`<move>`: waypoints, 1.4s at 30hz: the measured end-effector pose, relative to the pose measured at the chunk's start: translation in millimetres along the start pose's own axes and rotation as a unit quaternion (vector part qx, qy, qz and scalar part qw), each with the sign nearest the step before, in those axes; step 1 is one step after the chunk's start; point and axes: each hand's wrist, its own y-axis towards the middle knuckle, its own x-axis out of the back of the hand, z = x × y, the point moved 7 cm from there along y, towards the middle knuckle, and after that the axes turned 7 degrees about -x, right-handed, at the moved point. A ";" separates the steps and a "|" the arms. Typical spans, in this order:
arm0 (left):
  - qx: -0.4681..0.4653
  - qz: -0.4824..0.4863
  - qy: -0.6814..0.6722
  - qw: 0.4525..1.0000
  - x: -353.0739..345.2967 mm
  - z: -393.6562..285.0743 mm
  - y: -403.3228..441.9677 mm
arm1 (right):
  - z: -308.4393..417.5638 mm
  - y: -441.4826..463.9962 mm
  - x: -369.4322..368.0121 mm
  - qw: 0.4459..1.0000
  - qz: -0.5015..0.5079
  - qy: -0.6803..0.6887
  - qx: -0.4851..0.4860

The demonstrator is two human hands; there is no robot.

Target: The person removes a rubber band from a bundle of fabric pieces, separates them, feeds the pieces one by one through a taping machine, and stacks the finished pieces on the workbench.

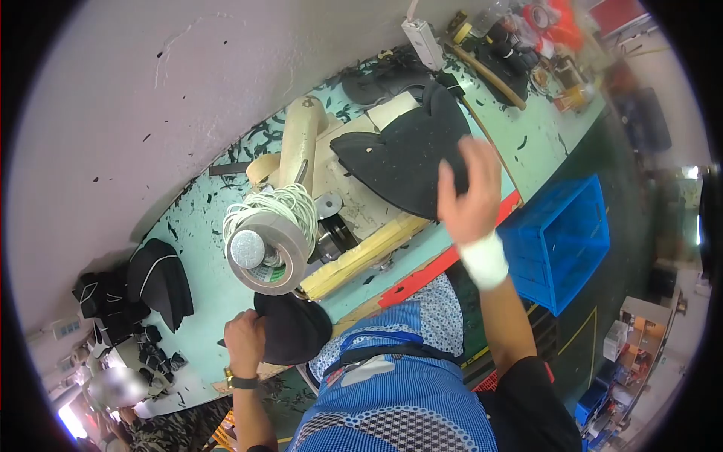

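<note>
My left hand (pixel 245 345) is closed on the left edge of a curved black piece of padded material (pixel 292 330) near the table's front edge. My right hand (pixel 473 192), with a white band at its wrist, is open with fingers apart. It is over or beside the right side of a pile of black curved panels (pixel 410 147); whether it touches them I cannot tell. Between the hands stands a cream-coloured machine (pixel 300 139) with a round grey head (pixel 280 252) and a coil of pale green cord (pixel 260 203) on it.
A yellow-topped bar (pixel 365 255) runs along the machine's front. Right of the table is a blue crate (pixel 561 241). More black pieces (pixel 160 282) lie at the left. Black scraps litter the green table (pixel 207 275). Tools and tape clutter the far right corner. Another person (pixel 177 429) is at lower left.
</note>
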 end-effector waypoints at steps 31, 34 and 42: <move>-0.150 0.168 -0.429 0.875 64.1 -134.6 41.8 | 36.6 -116.8 15.8 0.808 0.289 0.303 -0.414; -0.053 0.285 -0.497 0.818 44.8 -119.3 48.3 | 49.7 -87.2 13.8 0.855 0.320 0.250 -0.323; 0.021 0.221 -0.497 0.839 21.2 -115.9 68.9 | 75.2 -54.5 -19.9 0.922 0.295 0.206 -0.144</move>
